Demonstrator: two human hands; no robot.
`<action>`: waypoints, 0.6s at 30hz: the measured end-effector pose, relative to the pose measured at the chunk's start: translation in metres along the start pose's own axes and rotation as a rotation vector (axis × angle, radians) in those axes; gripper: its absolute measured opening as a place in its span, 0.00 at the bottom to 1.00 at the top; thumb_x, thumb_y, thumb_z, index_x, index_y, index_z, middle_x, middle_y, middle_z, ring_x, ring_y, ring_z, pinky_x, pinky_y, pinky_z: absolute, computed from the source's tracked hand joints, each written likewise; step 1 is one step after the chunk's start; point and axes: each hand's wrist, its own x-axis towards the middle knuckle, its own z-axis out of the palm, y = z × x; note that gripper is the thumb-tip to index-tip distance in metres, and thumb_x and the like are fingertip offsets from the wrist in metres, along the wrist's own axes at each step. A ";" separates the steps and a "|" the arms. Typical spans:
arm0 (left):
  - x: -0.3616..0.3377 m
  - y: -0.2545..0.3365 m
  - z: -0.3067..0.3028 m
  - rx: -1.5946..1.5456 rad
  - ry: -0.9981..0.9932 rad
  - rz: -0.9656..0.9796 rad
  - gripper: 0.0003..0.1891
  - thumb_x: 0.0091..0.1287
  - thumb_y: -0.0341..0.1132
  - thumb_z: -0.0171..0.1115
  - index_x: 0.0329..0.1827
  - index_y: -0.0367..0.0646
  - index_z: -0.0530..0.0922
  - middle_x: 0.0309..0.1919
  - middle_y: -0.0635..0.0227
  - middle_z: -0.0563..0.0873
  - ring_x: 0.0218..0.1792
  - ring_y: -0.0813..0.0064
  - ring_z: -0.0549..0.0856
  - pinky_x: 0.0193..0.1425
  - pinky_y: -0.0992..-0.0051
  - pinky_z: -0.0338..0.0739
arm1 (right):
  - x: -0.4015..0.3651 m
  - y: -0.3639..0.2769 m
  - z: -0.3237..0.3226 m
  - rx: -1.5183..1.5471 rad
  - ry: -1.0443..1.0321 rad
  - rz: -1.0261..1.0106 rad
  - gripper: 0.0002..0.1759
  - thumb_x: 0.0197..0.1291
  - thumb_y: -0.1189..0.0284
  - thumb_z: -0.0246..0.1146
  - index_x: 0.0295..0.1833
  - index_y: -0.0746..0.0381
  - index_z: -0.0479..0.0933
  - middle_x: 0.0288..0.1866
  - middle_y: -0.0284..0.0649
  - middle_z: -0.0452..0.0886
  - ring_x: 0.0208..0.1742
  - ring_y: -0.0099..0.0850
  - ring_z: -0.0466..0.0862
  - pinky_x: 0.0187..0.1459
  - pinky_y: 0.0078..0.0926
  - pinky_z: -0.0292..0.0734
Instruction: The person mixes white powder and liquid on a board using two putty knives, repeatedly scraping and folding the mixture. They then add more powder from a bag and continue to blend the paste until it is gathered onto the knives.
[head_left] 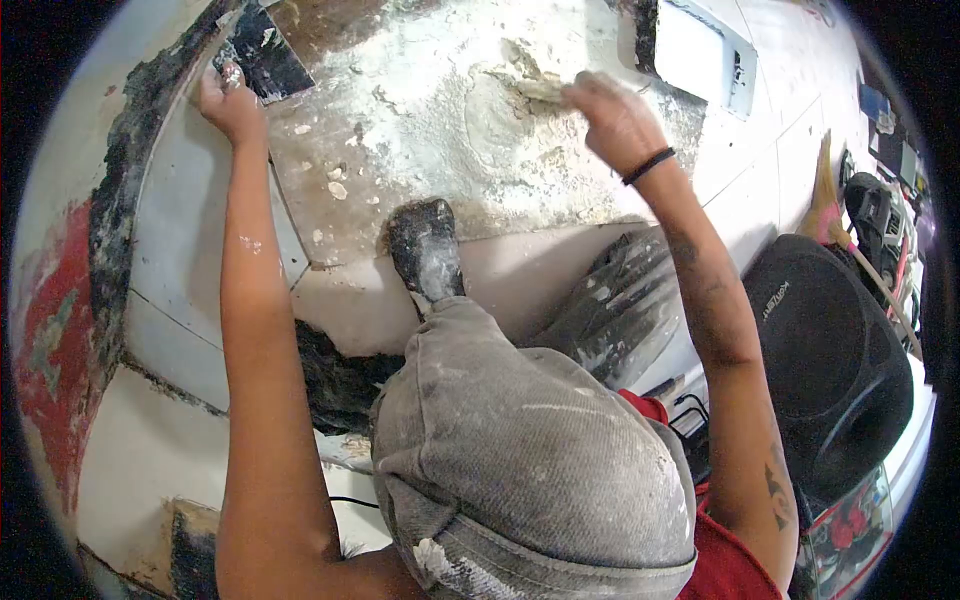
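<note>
At the upper left, my left hand [232, 103] is closed on the edge of a dark, flat rectangular piece [268, 60] smeared with white paste. The thumb presses on its lower left side. My right hand [615, 125], with a dark band at the wrist, is closed round a pale, paste-coated tool [540, 90]; its exact kind is hard to make out. The tool's end is at a mound of wet pale plaster [495, 125]. This plaster lies spread over a worn brown board [370, 225] on the floor.
A plaster-stained shoe [428, 245] stands at the board's near edge. A pale blue-white frame-like piece [740, 75] lies at the upper right. On the right are a black speaker [815, 340] and a broom [825, 195]. A red-and-black smeared wall [60, 340] borders the left.
</note>
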 end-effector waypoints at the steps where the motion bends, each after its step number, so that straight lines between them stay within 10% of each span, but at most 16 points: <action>1: 0.000 0.000 0.000 0.049 0.000 0.029 0.08 0.62 0.23 0.56 0.42 0.29 0.76 0.33 0.68 0.80 0.33 0.80 0.75 0.39 0.78 0.71 | 0.004 0.005 -0.004 0.031 0.002 0.045 0.19 0.42 0.88 0.51 0.43 0.62 0.74 0.40 0.44 0.75 0.42 0.42 0.77 0.44 0.34 0.76; 8: 0.000 -0.014 0.005 -0.058 0.047 0.137 0.10 0.61 0.24 0.53 0.43 0.28 0.75 0.34 0.66 0.82 0.35 0.71 0.79 0.43 0.73 0.72 | 0.001 -0.002 -0.010 0.124 -0.012 0.113 0.17 0.46 0.87 0.49 0.40 0.60 0.75 0.37 0.43 0.75 0.40 0.45 0.77 0.41 0.37 0.76; 12: -0.005 -0.011 0.001 -0.004 0.056 -0.018 0.19 0.66 0.38 0.51 0.54 0.32 0.72 0.47 0.57 0.80 0.52 0.64 0.76 0.58 0.72 0.65 | -0.009 0.012 0.036 0.059 0.184 -0.031 0.16 0.43 0.87 0.50 0.40 0.64 0.73 0.35 0.51 0.73 0.43 0.51 0.74 0.42 0.43 0.73; 15: -0.013 0.012 0.002 0.215 0.069 -0.163 0.16 0.63 0.28 0.47 0.53 0.32 0.72 0.48 0.56 0.80 0.52 0.63 0.76 0.60 0.70 0.65 | -0.002 -0.015 0.000 0.046 -0.183 0.097 0.15 0.44 0.85 0.52 0.40 0.63 0.72 0.35 0.50 0.73 0.43 0.51 0.73 0.43 0.44 0.71; 18: -0.010 0.012 0.002 0.277 0.129 0.190 0.20 0.58 0.23 0.44 0.55 0.36 0.72 0.51 0.52 0.77 0.56 0.57 0.73 0.63 0.67 0.62 | 0.022 -0.004 -0.022 0.233 -0.170 0.060 0.11 0.47 0.83 0.54 0.39 0.64 0.72 0.33 0.50 0.72 0.39 0.52 0.72 0.40 0.45 0.69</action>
